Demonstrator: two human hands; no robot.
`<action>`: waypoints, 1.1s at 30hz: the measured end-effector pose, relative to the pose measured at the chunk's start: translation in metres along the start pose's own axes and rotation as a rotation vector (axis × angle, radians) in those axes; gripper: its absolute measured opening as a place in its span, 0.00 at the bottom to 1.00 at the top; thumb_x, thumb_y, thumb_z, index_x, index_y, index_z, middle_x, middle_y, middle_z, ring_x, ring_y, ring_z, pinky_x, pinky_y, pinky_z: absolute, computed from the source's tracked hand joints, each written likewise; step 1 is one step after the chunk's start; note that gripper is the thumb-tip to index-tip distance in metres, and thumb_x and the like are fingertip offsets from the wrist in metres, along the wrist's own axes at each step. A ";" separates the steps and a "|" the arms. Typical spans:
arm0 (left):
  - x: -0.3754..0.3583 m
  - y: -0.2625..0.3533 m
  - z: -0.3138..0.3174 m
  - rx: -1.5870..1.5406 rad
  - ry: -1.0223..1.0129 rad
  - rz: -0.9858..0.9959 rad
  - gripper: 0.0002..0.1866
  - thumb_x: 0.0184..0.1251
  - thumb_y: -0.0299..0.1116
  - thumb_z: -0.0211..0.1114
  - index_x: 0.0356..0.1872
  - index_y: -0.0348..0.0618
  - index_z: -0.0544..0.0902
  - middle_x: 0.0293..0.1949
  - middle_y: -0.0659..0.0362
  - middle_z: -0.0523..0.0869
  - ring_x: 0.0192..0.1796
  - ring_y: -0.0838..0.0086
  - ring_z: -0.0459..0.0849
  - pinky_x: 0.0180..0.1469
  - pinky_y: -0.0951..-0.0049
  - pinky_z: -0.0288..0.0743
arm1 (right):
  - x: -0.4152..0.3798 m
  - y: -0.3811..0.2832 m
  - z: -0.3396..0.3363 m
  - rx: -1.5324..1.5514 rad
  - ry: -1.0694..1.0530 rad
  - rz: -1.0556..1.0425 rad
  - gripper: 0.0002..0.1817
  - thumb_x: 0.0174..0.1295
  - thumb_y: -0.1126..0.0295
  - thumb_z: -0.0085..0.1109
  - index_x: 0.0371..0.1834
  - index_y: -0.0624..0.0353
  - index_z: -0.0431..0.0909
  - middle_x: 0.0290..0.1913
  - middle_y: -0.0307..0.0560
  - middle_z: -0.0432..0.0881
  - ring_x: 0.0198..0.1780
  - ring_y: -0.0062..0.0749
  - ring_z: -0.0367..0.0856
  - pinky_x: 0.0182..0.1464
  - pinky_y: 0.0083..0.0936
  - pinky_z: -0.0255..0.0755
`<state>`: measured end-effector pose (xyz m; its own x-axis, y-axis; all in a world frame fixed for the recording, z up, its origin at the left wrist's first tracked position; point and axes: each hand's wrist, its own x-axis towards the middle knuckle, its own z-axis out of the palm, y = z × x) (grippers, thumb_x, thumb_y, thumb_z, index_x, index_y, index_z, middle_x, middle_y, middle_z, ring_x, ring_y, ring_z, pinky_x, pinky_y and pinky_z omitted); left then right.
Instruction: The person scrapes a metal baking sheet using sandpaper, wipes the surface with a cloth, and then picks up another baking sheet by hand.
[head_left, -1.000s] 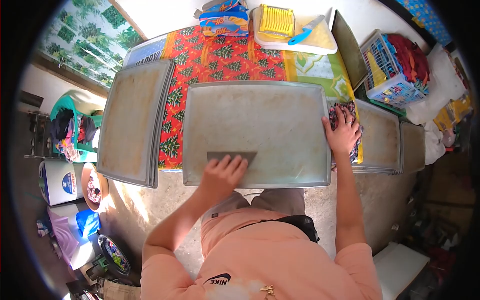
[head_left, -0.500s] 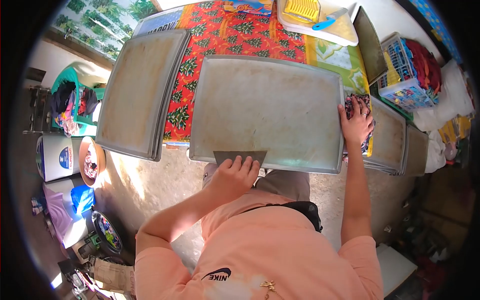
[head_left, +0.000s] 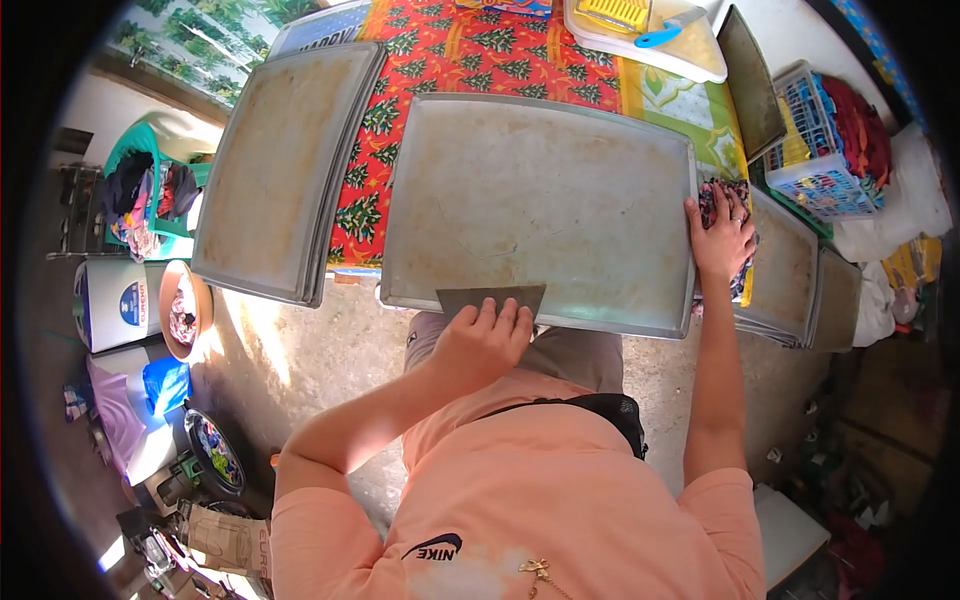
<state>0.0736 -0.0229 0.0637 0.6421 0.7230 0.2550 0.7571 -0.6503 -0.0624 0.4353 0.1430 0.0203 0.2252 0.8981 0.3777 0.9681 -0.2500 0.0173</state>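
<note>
A large metal baking tray [head_left: 540, 215] with a raised rim and brownish stains lies in front of me, its near edge jutting past the table. My left hand [head_left: 480, 340] is closed on a flat, dark metal scraper [head_left: 490, 297], whose blade rests at the tray's near edge. To the right, my right hand [head_left: 722, 238] lies over a dark patterned cloth [head_left: 742, 200], fingers extended and thumb against the tray's right rim. How much of the cloth is under the palm is hidden.
Stacked trays stand left [head_left: 280, 170] and right [head_left: 778, 265] on the table. The tablecloth [head_left: 500, 65] is red with printed trees. A white lidded tub [head_left: 690, 65] carries a blue-handled tool [head_left: 657, 38]. A basket of cloths [head_left: 815, 185] sits at far right.
The whole view has shifted slightly, with the tray appearing a little higher and further right. Both hands keep nearly the same places against the tray.
</note>
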 end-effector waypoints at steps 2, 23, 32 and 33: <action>0.000 0.001 0.001 0.005 0.012 0.003 0.17 0.57 0.33 0.61 0.47 0.40 0.83 0.45 0.53 0.88 0.41 0.63 0.88 0.35 0.70 0.75 | 0.000 0.000 0.000 0.004 0.006 -0.004 0.35 0.59 0.31 0.51 0.66 0.32 0.72 0.69 0.31 0.68 0.68 0.49 0.64 0.68 0.58 0.54; 0.005 0.001 0.001 0.013 0.015 0.020 0.17 0.56 0.33 0.62 0.46 0.38 0.83 0.44 0.52 0.88 0.39 0.62 0.88 0.33 0.72 0.74 | 0.000 0.000 0.001 -0.004 -0.010 0.011 0.35 0.58 0.31 0.52 0.67 0.31 0.72 0.70 0.30 0.67 0.69 0.49 0.63 0.68 0.59 0.53; 0.001 0.011 0.000 0.004 0.000 0.004 0.17 0.58 0.33 0.61 0.48 0.38 0.82 0.45 0.52 0.88 0.41 0.63 0.88 0.32 0.71 0.74 | 0.000 0.001 0.002 -0.003 -0.018 0.014 0.35 0.58 0.31 0.52 0.67 0.31 0.72 0.70 0.29 0.67 0.70 0.50 0.62 0.67 0.60 0.55; -0.001 0.014 0.002 0.016 0.008 0.005 0.17 0.58 0.33 0.60 0.48 0.38 0.82 0.45 0.52 0.88 0.41 0.63 0.88 0.32 0.71 0.74 | 0.000 0.000 0.002 -0.003 -0.013 0.013 0.35 0.58 0.31 0.52 0.67 0.31 0.72 0.70 0.29 0.68 0.70 0.50 0.62 0.67 0.60 0.55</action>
<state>0.0836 -0.0328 0.0607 0.6450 0.7176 0.2625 0.7556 -0.6501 -0.0795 0.4359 0.1435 0.0184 0.2393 0.8995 0.3656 0.9648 -0.2627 0.0148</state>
